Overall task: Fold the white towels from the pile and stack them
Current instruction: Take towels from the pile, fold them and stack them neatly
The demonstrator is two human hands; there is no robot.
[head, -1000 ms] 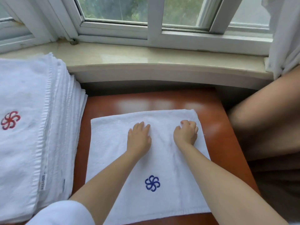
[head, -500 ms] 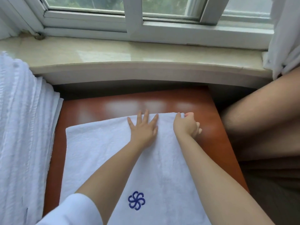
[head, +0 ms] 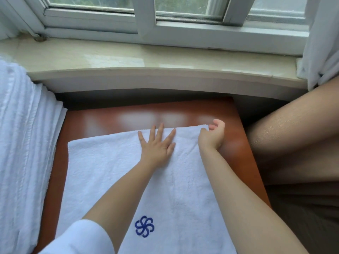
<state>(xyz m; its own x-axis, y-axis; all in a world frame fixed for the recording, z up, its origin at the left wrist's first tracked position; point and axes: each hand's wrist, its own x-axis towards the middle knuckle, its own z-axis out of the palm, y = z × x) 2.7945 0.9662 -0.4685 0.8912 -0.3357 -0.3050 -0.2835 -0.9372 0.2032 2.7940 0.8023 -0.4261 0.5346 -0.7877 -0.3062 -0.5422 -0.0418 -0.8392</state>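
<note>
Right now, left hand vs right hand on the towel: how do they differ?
Left hand lies flat, fingers spread, pressing the towel near its far edge; right hand is curled, pinching the far right corner. Left hand sits wholly on the cloth; right hand hangs partly over the bare wooden table. Both touch the same towel at its far edge.

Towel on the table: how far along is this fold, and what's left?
Done: a tall stack of folded towels stands at the left. In hand: the towel lies flat on the table; the left hand presses it open-palmed while the right hand pinches its far right corner. Left: folding it and stacking it. No unfolded pile is in view.
</note>
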